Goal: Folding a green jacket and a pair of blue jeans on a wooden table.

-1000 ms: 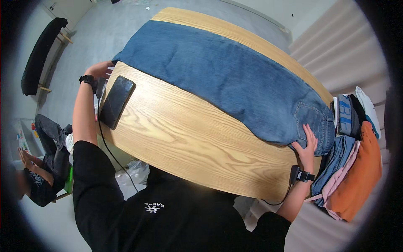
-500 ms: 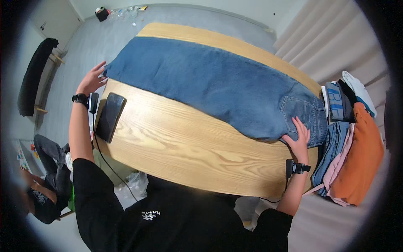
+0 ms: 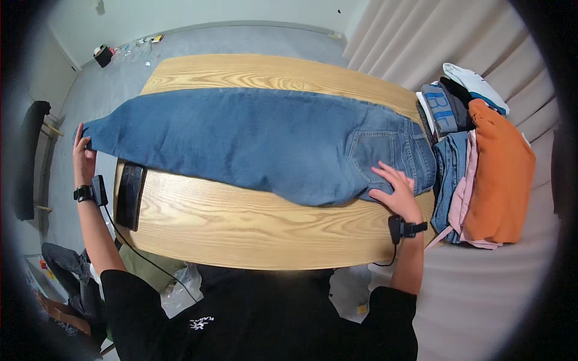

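A pair of blue jeans (image 3: 223, 135), folded lengthwise, stretches across the wooden table with its waistband at the right and a back pocket facing up. At the far left, my left hand (image 3: 84, 157) closes on the leg end, which hangs past the table's edge; its fingertips are partly covered by the denim. My right hand (image 3: 398, 194) lies with spread fingers on the seat, just below the pocket, at the edge of the jeans nearer to me. It grips nothing.
A dark phone (image 3: 130, 195) lies on the wooden table (image 3: 265, 231) near its left end. Folded clothes stand stacked at the right, including an orange garment (image 3: 503, 174) and folded jeans (image 3: 450, 180). A seated person (image 3: 72, 283) is at the lower left. Cables run from both wrists.
My left hand has gone from open fingers beside the leg end to holding it. The leg end now reaches farther left and nearer to me, close to the phone. My right hand stays on the seat.
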Demonstrator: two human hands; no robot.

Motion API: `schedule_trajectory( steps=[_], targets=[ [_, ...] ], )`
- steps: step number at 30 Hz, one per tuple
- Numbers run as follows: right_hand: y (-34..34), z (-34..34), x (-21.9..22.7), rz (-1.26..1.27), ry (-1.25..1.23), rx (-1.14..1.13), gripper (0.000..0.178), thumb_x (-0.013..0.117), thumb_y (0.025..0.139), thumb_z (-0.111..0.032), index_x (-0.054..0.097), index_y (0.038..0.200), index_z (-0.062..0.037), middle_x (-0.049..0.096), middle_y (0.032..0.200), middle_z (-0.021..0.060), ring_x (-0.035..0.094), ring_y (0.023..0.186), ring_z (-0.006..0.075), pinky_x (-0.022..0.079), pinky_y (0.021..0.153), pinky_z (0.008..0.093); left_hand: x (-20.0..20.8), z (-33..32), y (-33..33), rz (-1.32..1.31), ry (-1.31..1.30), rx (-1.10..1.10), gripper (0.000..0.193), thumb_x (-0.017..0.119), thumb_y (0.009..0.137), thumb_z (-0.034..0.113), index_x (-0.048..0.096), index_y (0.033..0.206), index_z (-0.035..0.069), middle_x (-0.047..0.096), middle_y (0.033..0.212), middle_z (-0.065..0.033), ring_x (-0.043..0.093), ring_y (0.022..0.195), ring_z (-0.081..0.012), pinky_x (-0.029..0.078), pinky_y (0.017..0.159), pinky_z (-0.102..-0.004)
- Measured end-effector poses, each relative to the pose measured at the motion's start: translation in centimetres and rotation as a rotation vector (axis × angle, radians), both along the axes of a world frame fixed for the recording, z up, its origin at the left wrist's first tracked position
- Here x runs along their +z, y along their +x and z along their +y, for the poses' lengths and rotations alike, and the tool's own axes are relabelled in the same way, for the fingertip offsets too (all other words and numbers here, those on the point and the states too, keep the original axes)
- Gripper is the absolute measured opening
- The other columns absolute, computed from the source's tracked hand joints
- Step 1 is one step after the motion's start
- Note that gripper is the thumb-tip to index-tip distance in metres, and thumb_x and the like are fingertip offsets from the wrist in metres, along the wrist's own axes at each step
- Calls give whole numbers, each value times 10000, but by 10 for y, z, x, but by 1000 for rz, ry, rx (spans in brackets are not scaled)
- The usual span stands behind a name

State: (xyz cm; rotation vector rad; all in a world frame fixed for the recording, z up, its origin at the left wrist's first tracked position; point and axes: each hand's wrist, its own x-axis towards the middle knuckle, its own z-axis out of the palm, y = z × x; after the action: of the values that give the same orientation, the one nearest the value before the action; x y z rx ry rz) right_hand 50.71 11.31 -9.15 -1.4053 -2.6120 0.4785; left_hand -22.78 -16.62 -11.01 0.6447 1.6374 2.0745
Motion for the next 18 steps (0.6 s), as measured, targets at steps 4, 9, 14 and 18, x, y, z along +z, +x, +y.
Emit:
schedule_trajectory(
  steps=[4, 9, 14, 18],
  targets=[
    [6, -3, 0, 147, -128, -76, 305, 633, 840, -288, 663, 1113, -155, 588, 1247, 29, 512, 1140, 196, 264, 981, 337, -29, -43, -34, -13, -337, 113, 415, 563, 885, 108, 517, 1296, 76, 614, 981, 8, 534, 694, -51, 406, 519, -192],
    [18, 7, -13, 347, -55, -95, 193, 609, 830, -113, 660, 994, -24, 658, 1033, 103, 614, 994, 236, 437, 897, 313, -37, -16, 4, 38, -558, 198, 380, 558, 860, 126, 589, 1239, 100, 552, 806, 51, 429, 604, -47, 380, 545, -204],
    [5, 7, -10, 265, -66, -106, 194, 613, 832, -124, 663, 1009, -64, 633, 1052, 58, 597, 974, 200, 390, 918, 303, -18, -14, -8, 248, -813, 333, 391, 526, 876, 122, 576, 1264, 126, 596, 866, 35, 522, 684, -75, 439, 600, -228],
    [9, 5, -13, 269, -73, -110, 198, 609, 837, -138, 662, 1021, -86, 622, 1083, 46, 588, 990, 183, 342, 944, 305, 12, 2, 1, 231, -392, 232, 381, 516, 921, 157, 548, 1299, 141, 606, 1100, 15, 568, 899, -88, 458, 761, -245]
  ],
)
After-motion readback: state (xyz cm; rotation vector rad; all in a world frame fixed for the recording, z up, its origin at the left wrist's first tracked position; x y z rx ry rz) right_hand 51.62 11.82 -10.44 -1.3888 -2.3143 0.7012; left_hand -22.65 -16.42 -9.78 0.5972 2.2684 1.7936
